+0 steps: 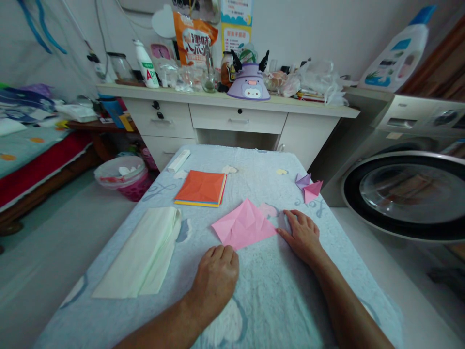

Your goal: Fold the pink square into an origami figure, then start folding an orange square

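Grey wall (312,34); white drawer desk (214,116); pale floor (54,261); silver washing machine (394,114).

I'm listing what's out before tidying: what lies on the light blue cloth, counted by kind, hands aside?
Creased pink sheet: 1
Small folded paper shapes, a purple one and a pink one: 2
Coloured paper stack: 1
Folded pale green piece: 1
White oblong item: 1
Total: 6

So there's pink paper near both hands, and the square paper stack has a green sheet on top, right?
Not green: in the head view, the square paper stack has an orange sheet on top. The pink paper is near both hands.
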`<state>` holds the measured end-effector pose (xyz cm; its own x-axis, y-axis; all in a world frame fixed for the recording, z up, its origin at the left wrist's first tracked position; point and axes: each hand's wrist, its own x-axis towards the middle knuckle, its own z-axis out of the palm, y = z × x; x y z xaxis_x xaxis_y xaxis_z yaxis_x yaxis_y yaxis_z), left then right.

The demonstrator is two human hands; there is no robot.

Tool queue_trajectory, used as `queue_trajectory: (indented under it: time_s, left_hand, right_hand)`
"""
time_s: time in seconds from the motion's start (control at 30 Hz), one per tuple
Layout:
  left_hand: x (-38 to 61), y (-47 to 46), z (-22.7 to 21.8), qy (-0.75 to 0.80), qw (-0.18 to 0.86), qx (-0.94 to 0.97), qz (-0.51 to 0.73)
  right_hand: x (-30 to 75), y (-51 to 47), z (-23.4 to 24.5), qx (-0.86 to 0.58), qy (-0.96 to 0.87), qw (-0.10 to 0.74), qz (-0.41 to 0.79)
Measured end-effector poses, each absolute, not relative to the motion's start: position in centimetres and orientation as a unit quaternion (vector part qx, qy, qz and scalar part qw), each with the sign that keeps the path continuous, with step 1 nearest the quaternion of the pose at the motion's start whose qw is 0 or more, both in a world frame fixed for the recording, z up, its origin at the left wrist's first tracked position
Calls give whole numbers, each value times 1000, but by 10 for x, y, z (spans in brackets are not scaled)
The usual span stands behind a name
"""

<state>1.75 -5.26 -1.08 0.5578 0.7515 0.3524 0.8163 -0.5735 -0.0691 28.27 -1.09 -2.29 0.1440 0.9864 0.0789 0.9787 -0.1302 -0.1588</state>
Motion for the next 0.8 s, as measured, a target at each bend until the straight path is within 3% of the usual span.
queue_trajectory:
  time_s: [0.23,0.37,0.47,0.63,0.8]
  left_hand:
    - [9,-39,-8,-454,26,-865,-214]
    - [-3,-22,0,-469,-114,-816,-319]
    - [-10,-9,2,-498,-117,-761,-398]
    - [-10,6,-10,-533,-174,-740,-371]
    - [-5,14,-18,-516,-229,-748,-349]
  right_hand:
    - [288,-8,-16,-756,-647,83,50]
    - [293,-11,-1,-747,-654,81,88]
    - [291,-20,20,-708,-691,110,90]
    - [259,-33,46,-575,-790,170,133]
    - [211,-19,23,-521,-822,195,123]
